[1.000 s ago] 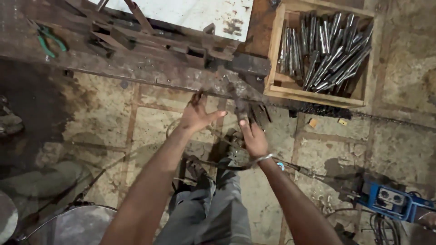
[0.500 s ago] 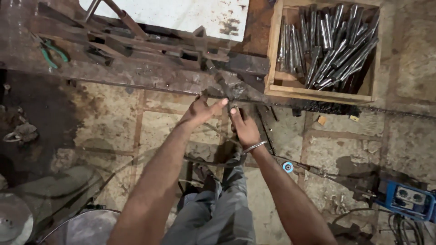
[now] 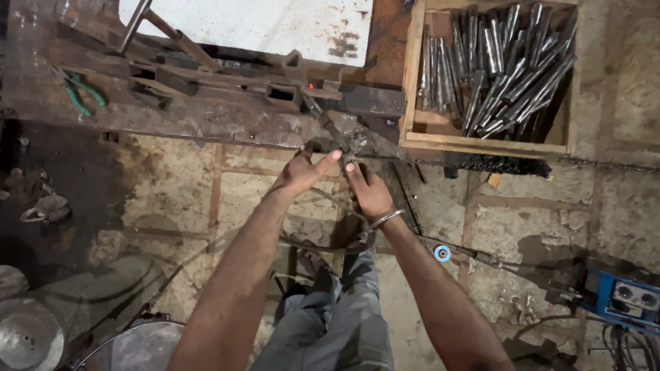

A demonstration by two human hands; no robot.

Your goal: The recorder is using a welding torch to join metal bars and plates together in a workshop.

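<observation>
My left hand (image 3: 300,172) reaches to the edge of a rusty metal workbench (image 3: 206,120), fingers spread, index finger stretched toward a dark long-handled tool (image 3: 330,130). My right hand (image 3: 369,192), with a metal bracelet on the wrist, is closed around the tool's lower end. The tool slants up and left over the bench to rusty square tube pieces (image 3: 275,89), where a small red glow shows. A dark cable (image 3: 323,246) loops below my hands, over my grey trousers.
A wooden crate (image 3: 412,82) of several short metal rods (image 3: 495,75) stands at the right. Green pliers (image 3: 86,89) lie on the bench's left part. A blue machine (image 3: 629,299) with cables sits on the tiled floor at right. Round metal lids (image 3: 27,336) lie at lower left.
Both hands have moved up from above the floor to the bench edge. My right hand now grips the tool's end, and my left index finger points across to it.
</observation>
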